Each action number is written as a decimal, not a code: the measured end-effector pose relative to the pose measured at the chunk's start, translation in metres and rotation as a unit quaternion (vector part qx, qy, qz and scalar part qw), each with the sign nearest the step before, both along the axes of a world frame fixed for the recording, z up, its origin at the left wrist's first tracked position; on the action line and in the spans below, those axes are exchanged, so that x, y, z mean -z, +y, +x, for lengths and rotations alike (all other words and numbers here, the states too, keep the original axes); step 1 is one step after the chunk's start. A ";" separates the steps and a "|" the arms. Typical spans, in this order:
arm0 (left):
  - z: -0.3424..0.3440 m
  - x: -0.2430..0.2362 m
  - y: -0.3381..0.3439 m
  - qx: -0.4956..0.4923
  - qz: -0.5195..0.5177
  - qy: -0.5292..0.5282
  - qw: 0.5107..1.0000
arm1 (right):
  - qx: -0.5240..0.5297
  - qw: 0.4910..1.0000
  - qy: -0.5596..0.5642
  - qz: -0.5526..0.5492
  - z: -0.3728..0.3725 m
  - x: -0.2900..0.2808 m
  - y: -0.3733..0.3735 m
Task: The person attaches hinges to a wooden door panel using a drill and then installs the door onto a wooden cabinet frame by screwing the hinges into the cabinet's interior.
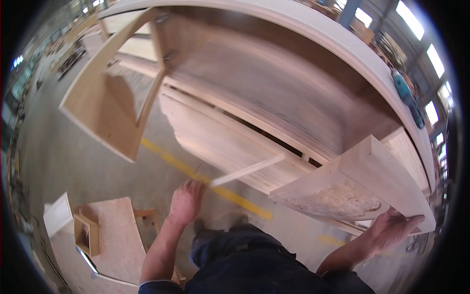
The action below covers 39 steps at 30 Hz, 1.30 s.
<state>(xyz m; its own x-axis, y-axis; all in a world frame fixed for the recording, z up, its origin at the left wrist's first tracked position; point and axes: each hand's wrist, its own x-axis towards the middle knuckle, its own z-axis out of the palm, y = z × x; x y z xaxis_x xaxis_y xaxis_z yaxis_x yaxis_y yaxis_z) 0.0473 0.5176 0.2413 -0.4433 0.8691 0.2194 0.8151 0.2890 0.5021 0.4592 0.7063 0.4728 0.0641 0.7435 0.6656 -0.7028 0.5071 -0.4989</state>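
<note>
At the far left, a low wooden surface point(115, 220) is occupied by a small open box point(87, 235), with a pale panel point(58, 215) tilted beside it. Above, the left door point(98, 100) of a long unpainted cabinet point(360, 59) is swung wide; it is carried on metal hinges point(169, 55), so its hanging can be judged done.

In the middle, a thin wooden strip point(248, 169) is held out by the left hand point(187, 202). The grip is closed, with the strip's near end pinched in the fingers; its far end overlaps the cabinet's lower front in view, and whether contact is made cannot be told. The strip does not appear to be fixed to anything.

To the right, the right door point(350, 183), with its carved panel, also stands open, and its lower corner is touched by the right hand point(391, 230). The thumb is extended, but the fingers are partly hidden, so how far that grip is closed cannot be told. Its hinges are not shown. A teal power tool point(407, 98) is left on the cabinet top. Neither door is yet shut, and bare wood is seen throughout.
</note>
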 end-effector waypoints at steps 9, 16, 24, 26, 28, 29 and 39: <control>0.021 -0.031 0.182 0.214 -0.094 -0.251 0.939 | 0.190 0.981 -0.011 -0.025 0.154 0.035 -0.032; 0.031 -0.032 0.266 0.227 -0.189 -0.498 0.815 | 0.450 0.887 0.045 -0.093 0.158 0.042 -0.075; 0.036 -0.052 0.355 0.392 -0.124 -0.143 0.900 | 0.584 0.802 0.098 -0.081 0.120 0.039 -0.114; 0.041 -0.049 0.375 0.432 -0.042 -0.016 0.901 | 0.606 0.785 0.075 -0.103 0.106 0.040 -0.123; 0.051 -0.045 0.392 0.459 -0.042 0.035 0.887 | 0.602 0.790 0.060 -0.099 0.096 0.048 -0.132; 0.056 -0.042 0.400 0.473 -0.039 0.086 0.876 | 0.587 0.803 0.052 -0.086 0.092 0.051 -0.137; 0.098 -0.008 0.441 0.468 -0.073 0.263 0.840 | 0.641 0.759 0.073 -0.091 0.044 0.037 -0.145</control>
